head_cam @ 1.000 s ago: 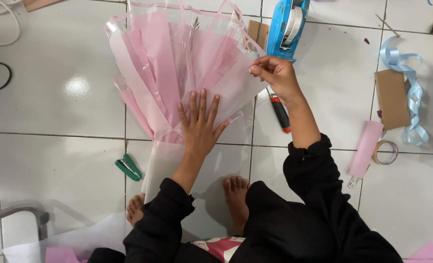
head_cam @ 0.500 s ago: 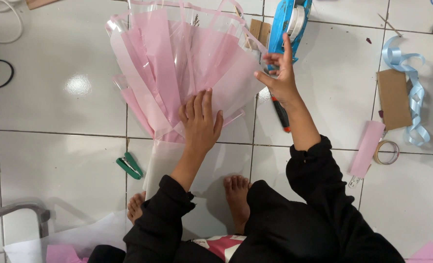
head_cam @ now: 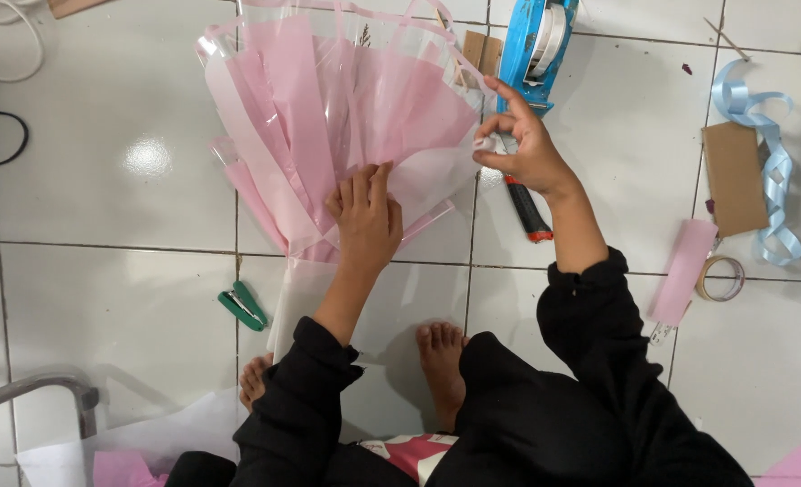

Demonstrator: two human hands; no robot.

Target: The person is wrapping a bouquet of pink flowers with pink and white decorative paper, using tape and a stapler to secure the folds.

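A fan-shaped bouquet wrap of pink tissue and clear plastic sheet is laid on the white tiled floor in the upper centre of the frame. Its lower folds are pressed flat by the left hand, whose fingers are extended and held together. At the wrap's right edge, a small piece of clear tape is pinched between thumb and forefinger of the right hand; the remaining fingers are spread. A blue tape dispenser is located just above that hand, and a red-and-black utility knife below it. Green scissors are located at lower left. A light blue ribbon and a brown cardboard piece are located at far right.
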